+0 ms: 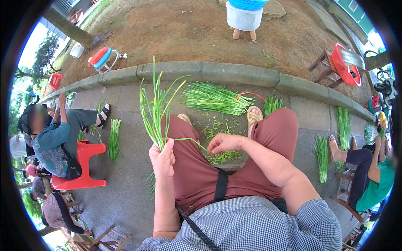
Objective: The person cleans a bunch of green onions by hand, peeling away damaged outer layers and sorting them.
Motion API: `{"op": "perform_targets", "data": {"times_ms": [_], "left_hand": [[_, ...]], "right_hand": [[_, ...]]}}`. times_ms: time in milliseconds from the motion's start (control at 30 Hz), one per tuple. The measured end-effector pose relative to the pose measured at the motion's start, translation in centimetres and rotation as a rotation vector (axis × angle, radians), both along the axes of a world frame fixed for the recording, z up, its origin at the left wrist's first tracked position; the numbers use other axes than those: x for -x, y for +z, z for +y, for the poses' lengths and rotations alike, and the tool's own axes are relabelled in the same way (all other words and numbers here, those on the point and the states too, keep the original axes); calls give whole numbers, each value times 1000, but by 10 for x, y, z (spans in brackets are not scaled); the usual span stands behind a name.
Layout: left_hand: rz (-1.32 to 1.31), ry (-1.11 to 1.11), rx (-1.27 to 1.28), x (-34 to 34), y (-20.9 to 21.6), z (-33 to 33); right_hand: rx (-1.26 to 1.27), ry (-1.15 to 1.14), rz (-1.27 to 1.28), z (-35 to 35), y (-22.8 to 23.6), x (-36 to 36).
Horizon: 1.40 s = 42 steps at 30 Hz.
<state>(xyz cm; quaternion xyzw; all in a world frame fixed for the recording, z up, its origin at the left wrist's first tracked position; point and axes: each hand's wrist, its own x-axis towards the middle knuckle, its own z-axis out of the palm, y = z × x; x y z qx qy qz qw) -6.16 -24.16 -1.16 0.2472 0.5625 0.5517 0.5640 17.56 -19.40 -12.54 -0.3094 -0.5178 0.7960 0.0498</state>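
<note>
My left hand (162, 158) is closed round the lower ends of a loose bunch of long green chives (157, 111), held upright over my left thigh. One stalk bends out sideways from the bunch toward my right hand (226, 143). The thumb and fingers of that hand pinch the stalk's tip above my lap. Between my feet, short green trimmings (220, 127) lie scattered on the ground. Just beyond them rests a large bundle of chives (215, 98) with a red tie (250, 94) across its right part. A smaller pile (273, 104) sits behind my right knee.
A stone kerb (176, 72) runs across beyond the bundles. To the left, a person sits on a red plastic stool (86, 161) beside another chive bundle (114, 140). At the right, a person in green sits near more chives (321, 159). A red basin (341, 62) rests on a wooden stool.
</note>
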Motion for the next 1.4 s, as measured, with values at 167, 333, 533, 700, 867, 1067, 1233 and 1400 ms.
{"op": "perform_targets", "data": {"times_ms": [167,333,533,700,867,1067,1233,1400], "left_hand": [[6,47,0,1,-4,0],[-2,91,-19,0,-3,0],[5,107,-24,-1,-3,0],[15,100,-23,0,-4,-1],[32,94,-23,-2,-4,0],[71,67,-30,-5,-5,-2],[85,47,-53,-5,-7,-2],[75,30,-34,-6,-5,-1]], "right_hand": [[72,85,17,4,10,-10],[91,55,39,7,23,-19],[187,-67,40,8,33,-23],[107,-103,-7,10,34,-24],[8,-156,-55,12,27,-21],[-126,-501,-168,11,10,-13],[120,-796,-233,13,15,-13],[-158,-549,-342,8,-3,-7]]}}
